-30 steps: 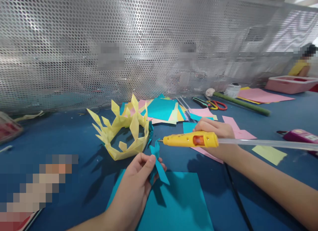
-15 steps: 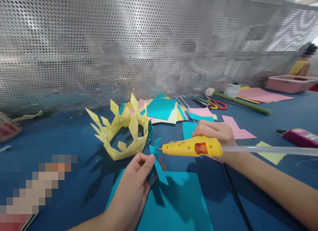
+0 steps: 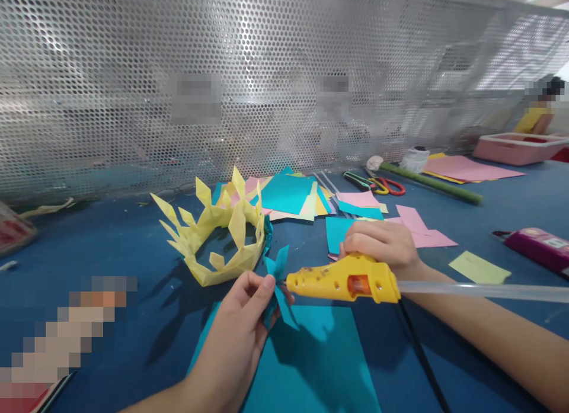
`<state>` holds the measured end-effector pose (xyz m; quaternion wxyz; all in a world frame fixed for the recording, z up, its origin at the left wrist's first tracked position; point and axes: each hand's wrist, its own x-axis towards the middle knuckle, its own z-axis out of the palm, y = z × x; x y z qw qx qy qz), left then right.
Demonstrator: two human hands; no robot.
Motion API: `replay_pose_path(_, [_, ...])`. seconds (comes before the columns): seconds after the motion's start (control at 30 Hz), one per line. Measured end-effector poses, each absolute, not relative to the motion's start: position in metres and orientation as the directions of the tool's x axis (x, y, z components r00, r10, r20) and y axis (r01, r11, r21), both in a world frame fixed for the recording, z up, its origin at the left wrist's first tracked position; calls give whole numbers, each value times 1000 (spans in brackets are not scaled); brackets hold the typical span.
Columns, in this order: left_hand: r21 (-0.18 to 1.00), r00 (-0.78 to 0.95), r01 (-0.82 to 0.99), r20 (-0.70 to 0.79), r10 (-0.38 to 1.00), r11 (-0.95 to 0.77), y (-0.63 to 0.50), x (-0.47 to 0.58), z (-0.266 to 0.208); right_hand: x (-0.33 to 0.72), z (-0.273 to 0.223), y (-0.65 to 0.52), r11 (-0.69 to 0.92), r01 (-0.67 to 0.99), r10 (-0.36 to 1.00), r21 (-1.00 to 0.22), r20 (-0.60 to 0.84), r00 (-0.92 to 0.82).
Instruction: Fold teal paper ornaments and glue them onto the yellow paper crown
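My left hand (image 3: 251, 309) pinches a blue paper bow (image 3: 279, 265) between thumb and fingers, its strips fanning out above and below the grip. A yellow hot glue gun (image 3: 342, 279) is in my right hand (image 3: 384, 244), its nozzle touching or very close to the middle of the bow. From its back end runs a long clear glue stick (image 3: 480, 290), and a black cord hangs below. Just left of the bow stands a yellow folded-paper crown (image 3: 208, 247) with pointed tips and a bit of blue on its right side. Under my left hand lies a blue sheet (image 3: 320, 365).
A pile of coloured paper (image 3: 288, 194) lies behind the crown. Scissors (image 3: 386, 185), a green stick (image 3: 431, 183) and pink scraps (image 3: 427, 229) are to the right. A purple case (image 3: 540, 247) and a pink basket (image 3: 520, 149) sit farther right. Perforated metal mesh (image 3: 249, 75) closes the back.
The glue gun has dipped slightly lower, its nozzle moving down the bow. My right hand went down a little with it; my left hand keeps its pinch.
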<state>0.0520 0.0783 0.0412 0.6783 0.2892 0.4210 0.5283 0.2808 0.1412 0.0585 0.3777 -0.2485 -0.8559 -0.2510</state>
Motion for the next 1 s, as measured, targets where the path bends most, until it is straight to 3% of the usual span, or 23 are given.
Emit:
replay_pose_path(0.27, [848, 79, -461, -255, 964, 262, 77, 50, 39, 278, 57, 141, 728, 652, 239, 212, 813, -531])
replay_pose_path(0.5, [847, 59, -460, -272, 960, 268, 77, 51, 41, 280, 60, 140, 695, 705, 321, 144, 814, -483])
replay_pose_path(1.0, [840, 57, -460, -295, 954, 288, 78, 52, 46, 281, 59, 143, 622, 764, 374, 172, 791, -483])
